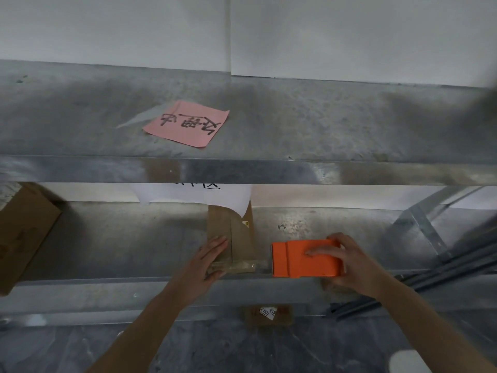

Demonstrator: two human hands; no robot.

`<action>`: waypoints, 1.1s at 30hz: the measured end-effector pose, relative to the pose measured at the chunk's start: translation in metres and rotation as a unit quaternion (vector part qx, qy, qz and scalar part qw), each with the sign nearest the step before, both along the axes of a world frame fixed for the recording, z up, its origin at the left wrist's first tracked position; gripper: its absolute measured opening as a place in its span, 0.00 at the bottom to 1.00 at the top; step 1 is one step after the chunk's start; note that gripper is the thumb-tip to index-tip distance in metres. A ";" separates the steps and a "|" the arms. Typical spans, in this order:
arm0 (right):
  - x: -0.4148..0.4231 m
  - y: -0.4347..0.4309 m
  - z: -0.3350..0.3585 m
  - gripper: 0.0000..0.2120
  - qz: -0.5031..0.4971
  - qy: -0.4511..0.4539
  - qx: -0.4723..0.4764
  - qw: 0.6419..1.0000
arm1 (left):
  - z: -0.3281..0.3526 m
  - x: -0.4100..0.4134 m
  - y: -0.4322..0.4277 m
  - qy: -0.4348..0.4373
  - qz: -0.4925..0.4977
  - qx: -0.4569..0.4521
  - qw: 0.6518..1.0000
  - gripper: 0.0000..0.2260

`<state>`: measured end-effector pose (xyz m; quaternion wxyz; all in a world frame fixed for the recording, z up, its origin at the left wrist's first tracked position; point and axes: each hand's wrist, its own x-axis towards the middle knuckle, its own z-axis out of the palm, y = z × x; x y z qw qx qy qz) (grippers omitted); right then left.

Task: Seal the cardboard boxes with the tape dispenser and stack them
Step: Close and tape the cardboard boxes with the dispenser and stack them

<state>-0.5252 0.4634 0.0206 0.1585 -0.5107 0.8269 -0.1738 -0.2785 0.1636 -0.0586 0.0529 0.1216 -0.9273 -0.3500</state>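
Curled round the orange tape dispenser [298, 261], the right grip [349, 262] holds it just right of the small cardboard box [239, 232] on the lower metal shelf [121, 238]. The left grip [209, 262] lies spread flat, fingers straight, on that box's near end. Farther up, a pink note [187, 123] lies on the upper shelf [322, 125].

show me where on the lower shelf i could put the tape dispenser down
Bare shelf lies between the big box at left and the small box under the left hand. Another patch runs behind the tape dispenser in the right hand, up to the slanted brace. Crowded between the two hands.
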 end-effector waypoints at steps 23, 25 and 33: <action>0.003 -0.064 -0.024 0.36 0.019 0.008 0.092 0.996 | 0.005 -0.001 -0.001 -0.049 -0.007 0.037 0.998 0.34; 0.002 -0.070 -0.023 0.34 0.014 0.011 0.104 0.994 | 0.010 -0.001 -0.001 -0.060 -0.003 0.065 0.996 0.33; 0.009 -0.075 -0.018 0.27 -0.002 0.016 0.134 0.991 | 0.012 -0.004 0.009 0.009 0.076 0.064 0.995 0.42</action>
